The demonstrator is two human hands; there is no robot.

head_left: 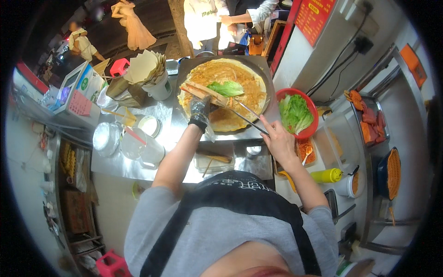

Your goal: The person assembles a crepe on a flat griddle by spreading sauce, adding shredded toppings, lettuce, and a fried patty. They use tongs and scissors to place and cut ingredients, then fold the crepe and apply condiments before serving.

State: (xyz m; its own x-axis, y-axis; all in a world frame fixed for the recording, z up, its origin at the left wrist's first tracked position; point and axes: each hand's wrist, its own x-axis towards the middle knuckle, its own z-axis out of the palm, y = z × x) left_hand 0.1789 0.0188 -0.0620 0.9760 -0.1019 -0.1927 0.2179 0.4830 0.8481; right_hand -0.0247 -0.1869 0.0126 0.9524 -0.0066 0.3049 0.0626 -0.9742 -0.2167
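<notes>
A large round crepe (249,108) coated in orange-brown sauce lies on the dark round griddle (264,69). Green lettuce leaves (226,88) rest near its middle. My left hand (199,110), in a dark glove with clear plastic hanging from it, is closed around a long tan strip of food (203,90) over the crepe's left part. In my bare right hand (279,142) is a pair of metal tongs (253,123), its two long arms reaching left to the strip's right end. Whether the tips grip the strip cannot be made out.
Right of the griddle stands a red bowl of lettuce (295,113), beside a tray of orange-red filling (305,150) and a yellow squeeze bottle (326,175). Leftward are paper bags (146,67), a clear pitcher (143,148) and a payment machine (76,92). People stand beyond the counter.
</notes>
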